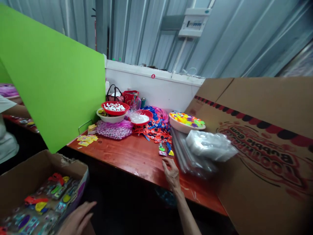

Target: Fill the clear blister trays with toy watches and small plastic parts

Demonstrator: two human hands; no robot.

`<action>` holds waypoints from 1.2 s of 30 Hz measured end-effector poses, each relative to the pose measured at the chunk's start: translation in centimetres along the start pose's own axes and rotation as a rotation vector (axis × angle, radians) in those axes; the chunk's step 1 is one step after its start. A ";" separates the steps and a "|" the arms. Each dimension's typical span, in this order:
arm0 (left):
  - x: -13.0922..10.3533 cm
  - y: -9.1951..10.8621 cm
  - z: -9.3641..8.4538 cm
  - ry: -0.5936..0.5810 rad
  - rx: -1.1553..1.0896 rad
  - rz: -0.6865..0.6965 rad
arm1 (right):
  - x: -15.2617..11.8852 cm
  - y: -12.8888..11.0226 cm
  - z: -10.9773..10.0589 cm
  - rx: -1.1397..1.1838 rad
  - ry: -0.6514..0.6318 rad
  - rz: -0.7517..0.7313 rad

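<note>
My left hand (78, 219) is at the bottom left, beside the near side of an open cardboard box (84, 173). Its fingers are stretched and apart, with nothing visible in them. Inside the box lie several clear packets (57, 192) with orange, yellow and blue pieces. My right hand (171, 173) hovers over or rests on the red-brown table (117, 155), fingers loosely bent and a gap showing at the thumb. Just beyond its fingertips lies a small lanyard set (162, 149) with green, pink and yellow pieces. Behind that spreads a pile of orange and blue lanyards (156, 130).
Clear plastic bags (210, 145) lie right of my right hand, near a bowl of colourful pieces (187, 121). Red bowls (114, 112), a purple net bag (114, 130) and yellow cards (87, 139) stand further back. A green partition (66, 81) and large cardboard (264, 156) flank the table. Another person's arm (17, 111) shows left.
</note>
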State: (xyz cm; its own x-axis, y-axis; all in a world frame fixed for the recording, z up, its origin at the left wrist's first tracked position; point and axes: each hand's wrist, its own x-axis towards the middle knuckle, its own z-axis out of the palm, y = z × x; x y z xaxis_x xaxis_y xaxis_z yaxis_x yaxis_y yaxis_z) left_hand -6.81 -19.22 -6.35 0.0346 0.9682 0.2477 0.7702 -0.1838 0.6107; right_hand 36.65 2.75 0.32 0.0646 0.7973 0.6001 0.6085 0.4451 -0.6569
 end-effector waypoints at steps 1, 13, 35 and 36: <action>1.4 1.2 0.3 -0.026 -0.040 0.041 | 0.1 -0.1 -0.3 0.014 -0.005 0.002; 25.5 7.3 2.7 0.060 -0.152 0.083 | -4.5 -0.4 -2.6 0.065 -0.048 0.006; 29.5 1.5 7.5 0.148 -0.347 -0.077 | 30.7 -6.2 24.7 -0.627 -0.224 -0.248; 29.6 1.5 7.5 0.146 -0.351 -0.088 | 31.2 -5.9 25.5 -0.655 -0.230 -0.233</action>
State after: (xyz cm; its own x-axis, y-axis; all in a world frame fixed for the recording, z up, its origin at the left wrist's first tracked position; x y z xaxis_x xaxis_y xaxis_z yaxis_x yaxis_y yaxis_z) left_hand 0.16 10.41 -3.73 -0.1324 0.9531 0.2722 0.5009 -0.1726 0.8481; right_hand 14.86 35.37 11.26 -0.2481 0.8090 0.5329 0.9390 0.3361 -0.0729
